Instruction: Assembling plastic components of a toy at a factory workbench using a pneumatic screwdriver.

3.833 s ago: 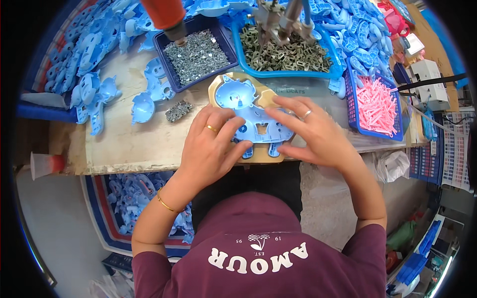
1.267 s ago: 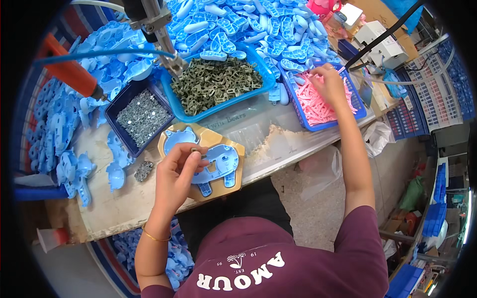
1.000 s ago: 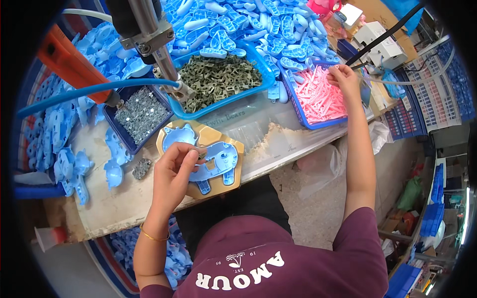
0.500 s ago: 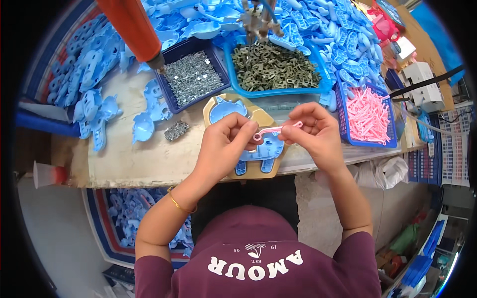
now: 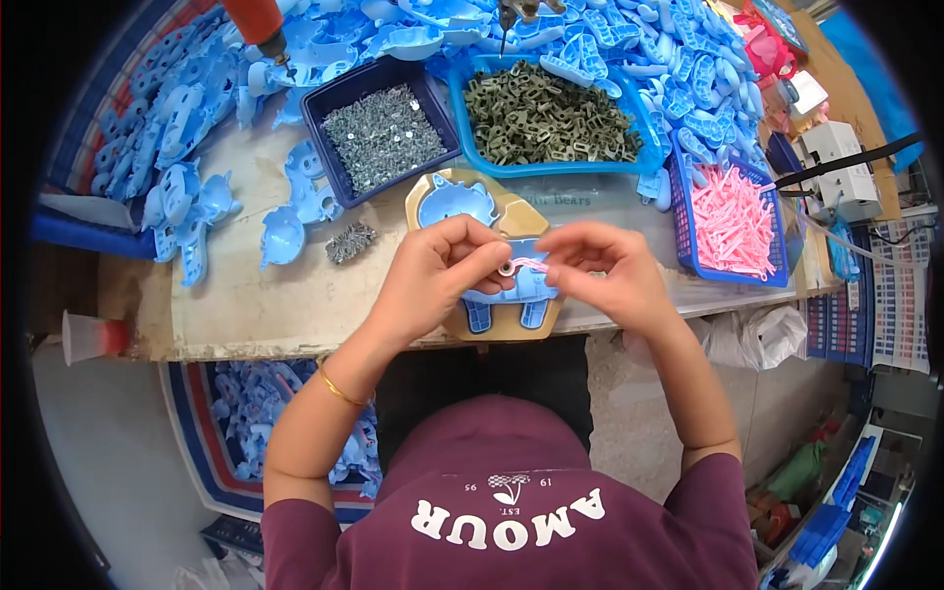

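Note:
My left hand [image 5: 444,265] and my right hand [image 5: 595,270] meet over a blue animal-shaped plastic shell [image 5: 457,202] that lies in a tan wooden jig [image 5: 511,218] at the table's front edge. Between the fingertips of both hands I hold a thin pink plastic piece [image 5: 529,265] with a small ring-shaped part at its left end. The shell's lower half shows under my hands, its legs pointing toward me.
A dark blue tray of small metal screws [image 5: 379,133], a blue tray of olive-green parts [image 5: 546,118] and a blue basket of pink pieces [image 5: 733,221] stand behind the jig. Heaps of blue shells [image 5: 197,128] cover the left and back. An orange tool [image 5: 258,22] hangs top left.
My right hand reached to the pink basket on the right, came back with a pink piece, and now both hands hold it closer together over the shell.

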Demonstrator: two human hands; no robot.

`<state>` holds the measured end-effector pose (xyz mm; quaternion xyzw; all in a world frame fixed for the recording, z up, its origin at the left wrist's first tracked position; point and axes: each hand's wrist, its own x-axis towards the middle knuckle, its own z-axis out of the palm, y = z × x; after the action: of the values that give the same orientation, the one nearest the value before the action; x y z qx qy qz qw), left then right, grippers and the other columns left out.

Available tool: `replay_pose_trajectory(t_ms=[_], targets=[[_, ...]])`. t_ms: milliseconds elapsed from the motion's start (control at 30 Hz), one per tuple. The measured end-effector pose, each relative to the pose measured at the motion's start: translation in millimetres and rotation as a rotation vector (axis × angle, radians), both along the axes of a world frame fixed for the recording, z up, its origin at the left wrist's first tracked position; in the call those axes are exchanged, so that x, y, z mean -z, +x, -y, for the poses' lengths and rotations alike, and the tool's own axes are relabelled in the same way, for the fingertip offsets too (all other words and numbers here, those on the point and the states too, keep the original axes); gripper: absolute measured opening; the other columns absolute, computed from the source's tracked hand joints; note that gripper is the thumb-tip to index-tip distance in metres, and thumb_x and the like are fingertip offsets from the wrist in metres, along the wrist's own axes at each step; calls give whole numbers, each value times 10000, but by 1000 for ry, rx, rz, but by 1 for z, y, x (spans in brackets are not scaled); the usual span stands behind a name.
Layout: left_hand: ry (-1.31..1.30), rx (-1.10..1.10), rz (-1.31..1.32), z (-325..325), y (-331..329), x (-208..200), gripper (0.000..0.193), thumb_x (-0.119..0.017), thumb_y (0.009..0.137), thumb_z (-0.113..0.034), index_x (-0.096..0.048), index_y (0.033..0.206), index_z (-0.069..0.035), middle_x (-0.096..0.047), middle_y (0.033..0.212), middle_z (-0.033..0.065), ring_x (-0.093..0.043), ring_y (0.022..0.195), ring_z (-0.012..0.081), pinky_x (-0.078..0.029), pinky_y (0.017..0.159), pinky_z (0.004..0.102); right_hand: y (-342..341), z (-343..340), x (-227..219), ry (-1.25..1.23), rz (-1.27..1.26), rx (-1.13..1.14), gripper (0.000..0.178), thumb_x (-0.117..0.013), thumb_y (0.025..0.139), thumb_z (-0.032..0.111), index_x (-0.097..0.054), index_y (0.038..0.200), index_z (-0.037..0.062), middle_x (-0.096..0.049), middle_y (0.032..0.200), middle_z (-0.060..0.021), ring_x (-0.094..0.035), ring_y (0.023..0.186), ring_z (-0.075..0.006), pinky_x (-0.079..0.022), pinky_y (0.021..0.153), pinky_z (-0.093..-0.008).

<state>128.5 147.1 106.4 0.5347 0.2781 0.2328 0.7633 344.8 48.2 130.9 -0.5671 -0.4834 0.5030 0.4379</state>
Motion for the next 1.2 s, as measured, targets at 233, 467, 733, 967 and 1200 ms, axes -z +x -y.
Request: replay_pose_trajectory(t_ms=[233,467,733,967,1200], targets=[[50,138,-72,-5,-10,-8,179,-635,1018,-169,-591,1065,-1,-714,925,96,-732,847,150,-601,714,250,-18,-7,-20,319,622,-203,154,-776,842,79,-757,994,56,-701,809,-65,-680,687,-167,-503,596,-291],[452,-154,-194,-10,-24,-16,179,-585,1032,-152,-607,1151,-19,-746,948,112,-741,856,164,-592,701,284,-30,-21,-12,573,952,-178,125,-775,837,152,-737,934,85,-678,835,-54,-675,727,-250,-516,605,-351],[945,-342,-325,-11,-47,-1,177,-562,1039,-134,-694,1062,-17,-744,948,77,-699,823,140,-530,682,266,-44,-33,15,452,1044,-313,115,-724,864,206,-707,877,93,-629,805,-59,-656,765,-282,-512,645,-419],[1348,-119,-284,-3,-45,7,195,-720,888,-163,-693,1045,-52,-693,1094,91,-637,1074,306,-532,911,420,-40,-46,9,422,1053,-459,102,-713,853,181,-714,887,85,-636,848,-76,-656,817,-317,-514,680,-447],[1549,106,-479,6,-48,14,355,-706,894,-332,-672,1150,-89,-603,1294,77,-507,1305,297,-378,1145,491,-29,-27,8,513,992,-335,191,-723,828,115,-673,1009,77,-624,911,-86,-648,865,-312,-525,709,-430]])
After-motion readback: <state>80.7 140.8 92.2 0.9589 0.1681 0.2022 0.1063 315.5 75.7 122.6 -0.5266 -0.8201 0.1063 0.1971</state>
